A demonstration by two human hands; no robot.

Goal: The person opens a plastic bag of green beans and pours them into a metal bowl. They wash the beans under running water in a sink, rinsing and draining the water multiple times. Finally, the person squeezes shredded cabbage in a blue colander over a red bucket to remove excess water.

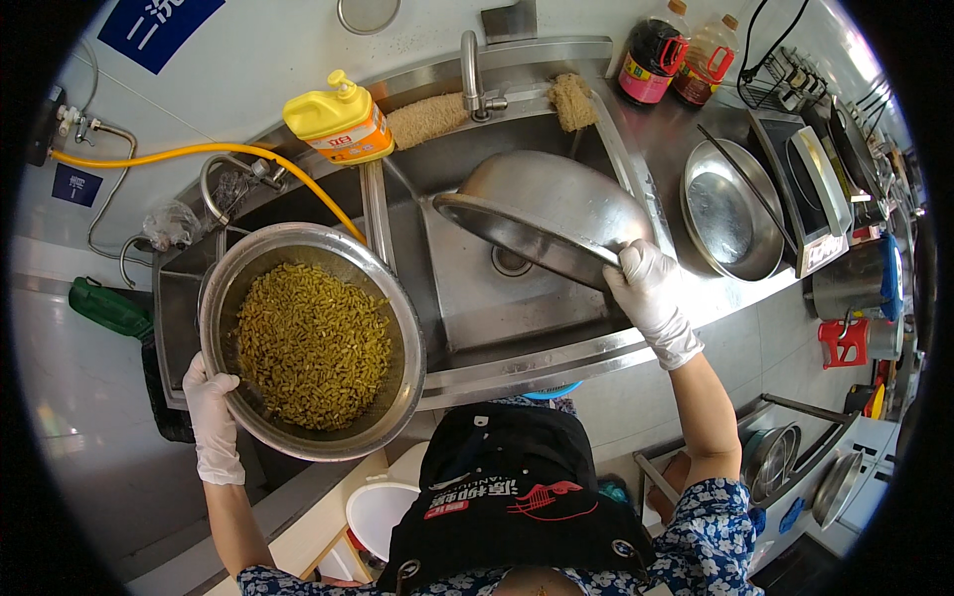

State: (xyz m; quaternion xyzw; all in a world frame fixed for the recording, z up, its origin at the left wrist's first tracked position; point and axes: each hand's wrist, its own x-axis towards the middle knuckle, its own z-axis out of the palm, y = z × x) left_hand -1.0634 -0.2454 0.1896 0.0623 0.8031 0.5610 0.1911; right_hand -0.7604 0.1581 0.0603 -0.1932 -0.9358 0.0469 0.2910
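My left hand (212, 405), in a white glove, grips the near left rim of a wide steel basin (405, 298). Inside the basin lies a heap of chopped green pieces (313, 348), perhaps cut beans. The basin sits over the left part of the steel sink. My right hand (648, 291), gloved too, is closed on the rim of a second steel basin (561, 194). That one is tilted on its side above the right sink bowl (467, 298), its mouth turned down and toward me. What it may hold inside is hidden.
A faucet (472, 74) stands behind the sink, beside a yellow pump jug (340, 119) and a loofah (427, 119). An orange hose (199, 149) runs into the left bowl. At right are two sauce bottles (648, 60), a steel bowl (730, 223) and a cooker (810, 189).
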